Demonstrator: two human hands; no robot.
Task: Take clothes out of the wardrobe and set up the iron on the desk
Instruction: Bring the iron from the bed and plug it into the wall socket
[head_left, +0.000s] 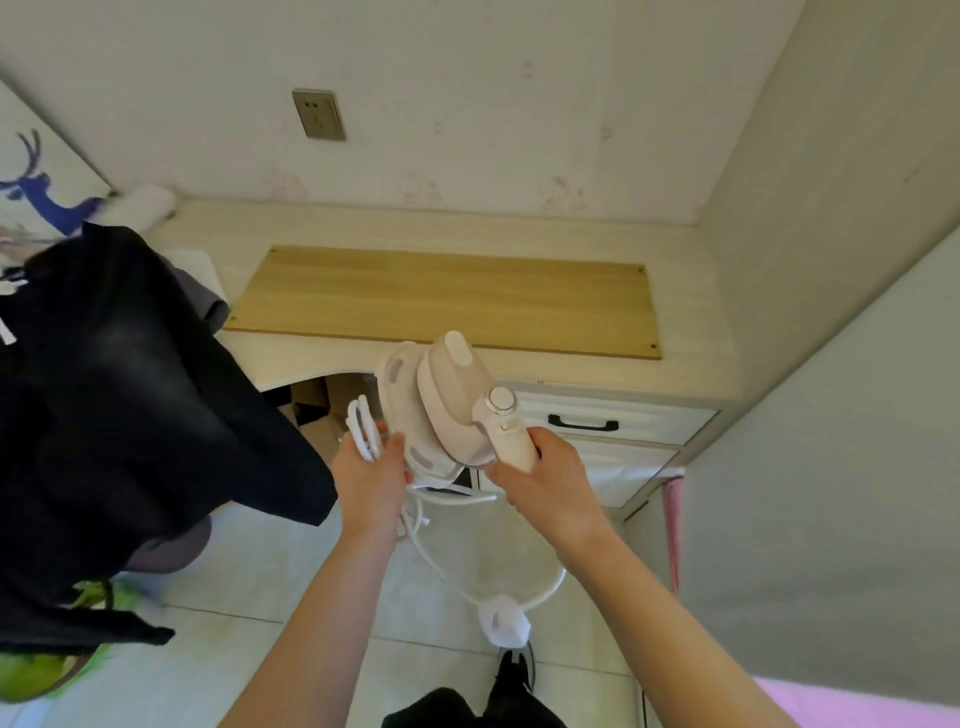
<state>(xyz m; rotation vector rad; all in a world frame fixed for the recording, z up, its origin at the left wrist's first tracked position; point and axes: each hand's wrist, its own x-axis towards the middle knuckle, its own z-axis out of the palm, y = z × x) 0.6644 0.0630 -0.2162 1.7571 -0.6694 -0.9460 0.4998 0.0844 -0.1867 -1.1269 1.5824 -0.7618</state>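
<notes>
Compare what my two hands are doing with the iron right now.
The right hand is wrapped around the iron's handle, carrying the iron above the desk edge. The left hand holds a bunch of white cord loops and touches the iron's base plate with its thumb. The right grips a rigid part; the left holds slack cord, whose plug hangs below. Both are gripping, at about the same height.

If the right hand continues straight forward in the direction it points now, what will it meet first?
The right hand grips the iron by its handle and points up and forward toward the desk. Carried on, the iron would probably reach the desk edge first, near the wooden board. Depth is uncertain from one view.
</notes>
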